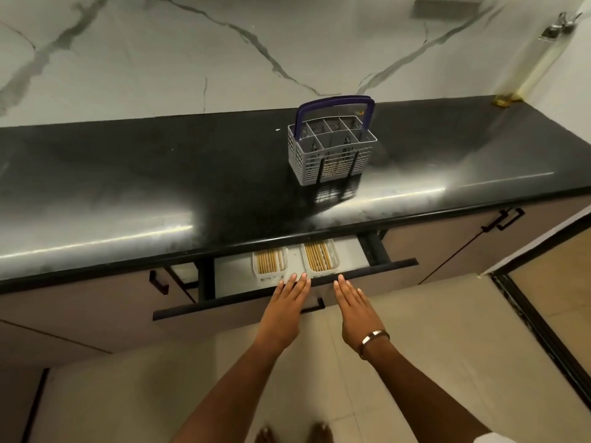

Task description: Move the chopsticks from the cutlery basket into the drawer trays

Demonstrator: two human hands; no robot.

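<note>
A grey cutlery basket (332, 151) with a dark blue handle stands on the black counter; something tan shows through its front mesh. Below, the drawer (287, 290) is pulled partly out. Two white trays sit inside it, the left tray (269, 276) and the right tray (335, 255), each holding several tan chopsticks (318, 256) laid lengthwise. My left hand (289, 302) lies flat with straight fingers on the drawer's dark front edge. My right hand (353, 306) is also flat, fingertips at the same edge. Neither hand holds anything.
The black counter (160, 187) overhangs the back of the drawer and hides the trays' far ends. A marble wall stands behind it. Cabinet doors with black handles (503, 219) flank the drawer. A dark floor strip (540, 330) runs at the right. My feet show at the bottom.
</note>
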